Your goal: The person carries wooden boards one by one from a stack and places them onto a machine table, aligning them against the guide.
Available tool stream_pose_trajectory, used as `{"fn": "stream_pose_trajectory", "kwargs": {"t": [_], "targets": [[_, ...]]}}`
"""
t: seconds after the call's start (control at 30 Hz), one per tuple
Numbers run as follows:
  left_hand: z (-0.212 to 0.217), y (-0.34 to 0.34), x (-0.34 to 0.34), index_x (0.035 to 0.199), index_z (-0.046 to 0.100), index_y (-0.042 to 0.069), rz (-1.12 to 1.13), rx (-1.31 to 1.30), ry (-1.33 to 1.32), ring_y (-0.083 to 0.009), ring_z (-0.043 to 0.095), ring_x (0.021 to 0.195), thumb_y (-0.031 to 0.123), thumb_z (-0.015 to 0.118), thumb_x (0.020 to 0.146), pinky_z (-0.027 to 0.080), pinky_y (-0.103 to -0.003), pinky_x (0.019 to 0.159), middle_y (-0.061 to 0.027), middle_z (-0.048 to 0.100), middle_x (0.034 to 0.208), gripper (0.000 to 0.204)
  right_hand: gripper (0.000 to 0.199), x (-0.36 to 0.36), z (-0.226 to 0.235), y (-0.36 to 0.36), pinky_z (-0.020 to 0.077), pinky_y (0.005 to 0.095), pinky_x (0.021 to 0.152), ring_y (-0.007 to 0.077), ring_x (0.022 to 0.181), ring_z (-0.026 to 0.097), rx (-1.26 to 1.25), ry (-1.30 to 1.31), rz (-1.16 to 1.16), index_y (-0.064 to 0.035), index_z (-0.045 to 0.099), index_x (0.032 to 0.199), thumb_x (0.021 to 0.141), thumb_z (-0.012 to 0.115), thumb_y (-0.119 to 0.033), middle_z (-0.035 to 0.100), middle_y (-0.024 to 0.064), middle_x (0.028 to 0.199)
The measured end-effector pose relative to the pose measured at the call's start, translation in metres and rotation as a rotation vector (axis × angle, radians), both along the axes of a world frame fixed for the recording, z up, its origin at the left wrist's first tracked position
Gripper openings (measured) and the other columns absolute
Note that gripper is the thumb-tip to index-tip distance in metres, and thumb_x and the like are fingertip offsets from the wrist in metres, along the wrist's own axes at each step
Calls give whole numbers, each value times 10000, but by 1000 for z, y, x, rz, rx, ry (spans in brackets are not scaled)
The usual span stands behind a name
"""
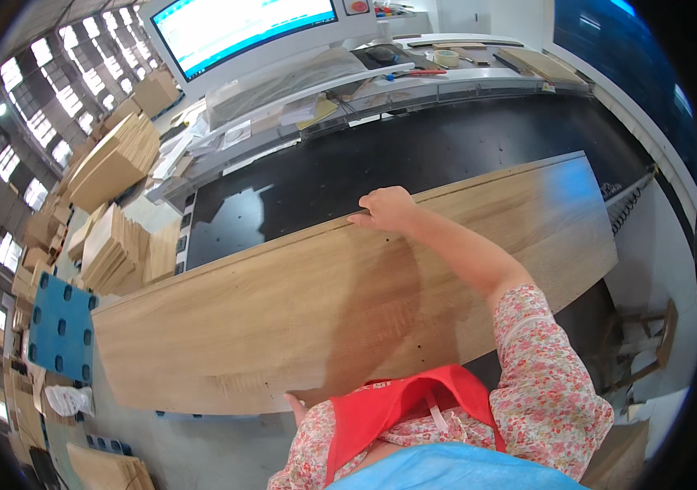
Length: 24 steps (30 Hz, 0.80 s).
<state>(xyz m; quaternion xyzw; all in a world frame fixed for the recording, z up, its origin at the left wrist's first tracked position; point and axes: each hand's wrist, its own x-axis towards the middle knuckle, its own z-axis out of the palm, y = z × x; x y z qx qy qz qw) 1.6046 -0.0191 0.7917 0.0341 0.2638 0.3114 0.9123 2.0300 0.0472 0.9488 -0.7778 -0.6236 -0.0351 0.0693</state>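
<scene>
A long wood-grain board (267, 318) lies slantwise across the view, its left end jutting out past the black machine bed (463, 139). My right hand (388, 209) reaches over the board and grips its far edge, fingers curled over the rim. A narrow groove runs along that edge, and a few small drilled holes dot the surface. At the near edge my left hand (296, 407) holds the board from below the rim; only its thumb and part of the hand show, the rest being hidden under my sleeve and the board.
Behind the bed stands a monitor (242, 33), with a ledge holding papers, a tape roll (446, 58) and tools. Stacked panels (116, 249) and a blue plastic pallet (62, 327) are at the left. A coiled black cable (628, 211) hangs by the board's right end.
</scene>
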Motion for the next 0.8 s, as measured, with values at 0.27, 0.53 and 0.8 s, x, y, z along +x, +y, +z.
{"fn": "stream_pose_trajectory", "kwargs": {"t": [0.27,0.53,0.8], "targets": [[51,-33,76,1400,275,-1,-243,83,132,-325,389,1283,546,276,959,346,-449,1046,-219,380,1392,702,511,-58,-65,-6,228,501,1070,298,1330,312,106,168,211,-90,591,1161,850,510,-486,395,159,1395],[148,-1,21,1000,646,4,-480,961,847,-121,598,929,175,507,946,474,-278,833,-63,666,969,227,426,5,-61,-45,195,481,1104,272,1365,272,61,21,345,-32,578,1154,838,573,-317,335,112,1461],[138,178,-77,1045,621,17,-201,1651,1693,-269,559,1053,208,582,885,430,-350,907,-142,615,1104,252,309,94,-73,-90,283,445,1071,299,1306,374,155,125,371,1,558,1134,858,540,-137,449,144,1374]]}}
